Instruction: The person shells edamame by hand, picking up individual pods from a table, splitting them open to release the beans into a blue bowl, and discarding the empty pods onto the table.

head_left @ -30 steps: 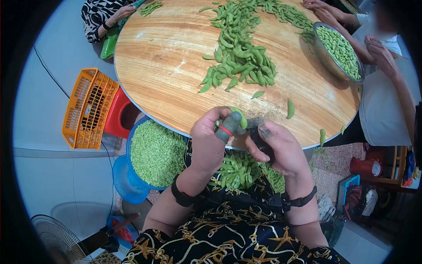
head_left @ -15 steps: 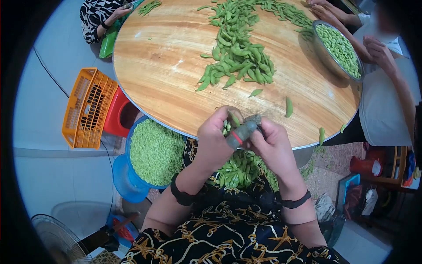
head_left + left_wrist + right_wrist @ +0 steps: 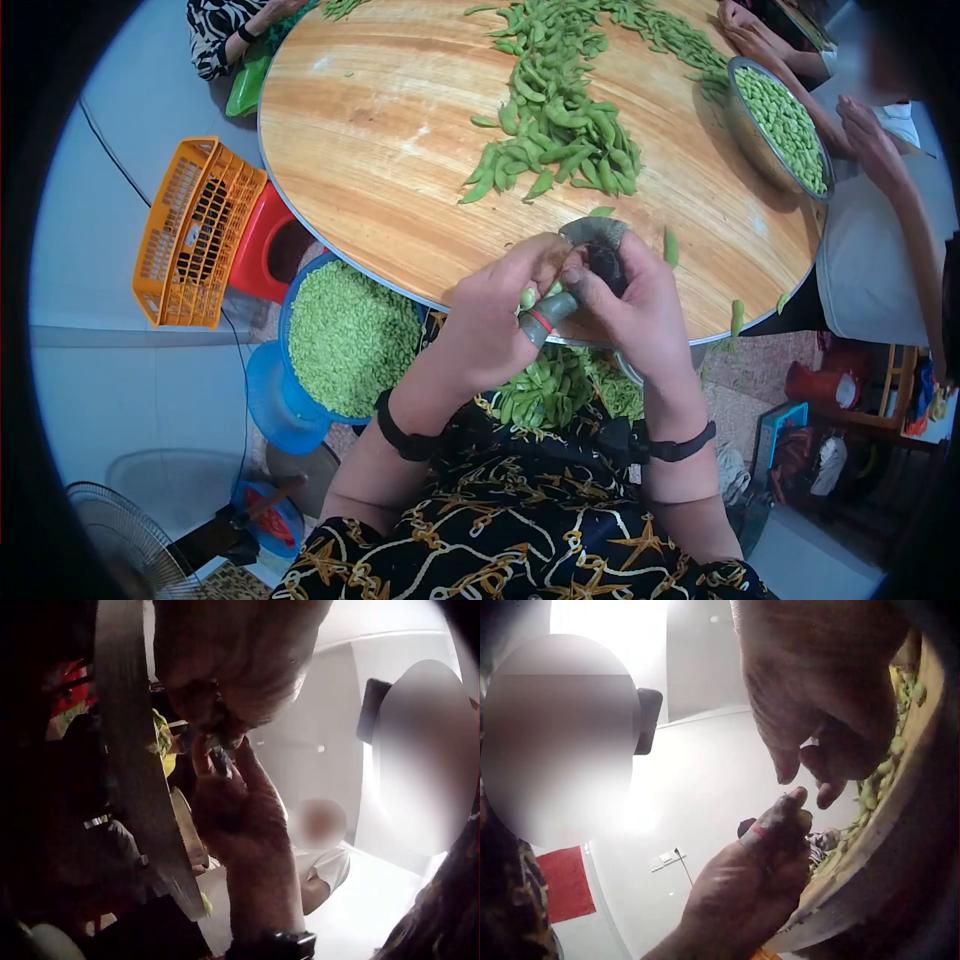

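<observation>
Both hands meet over the table's near edge. My left hand (image 3: 493, 322) curls round a green bean pod (image 3: 527, 298), part of which shows between its fingers; a grey cover with a red band wraps one finger. My right hand (image 3: 650, 305) has bent fingers, with its thumb beside the left fingertips; whether it grips anything is hidden. Grey material covers part of its index finger. In the right wrist view, the left hand (image 3: 742, 889) lies below the right hand (image 3: 825, 690), with a gap near their fingertips. Dim light obscures the left wrist view.
Pods (image 3: 560, 120) are heaped on the round wooden table (image 3: 360, 130). A metal colander (image 3: 745, 130) of shelled beans stands at right. Beside my lap are a blue basin (image 3: 285, 345) of beans, a red stool (image 3: 258, 262) and an orange crate (image 3: 185, 235). Other people's hands rest around the table.
My right hand has moved up and its fingers arch over the left fingertips. The pod in my left hand is more covered. The head view has shifted slightly.
</observation>
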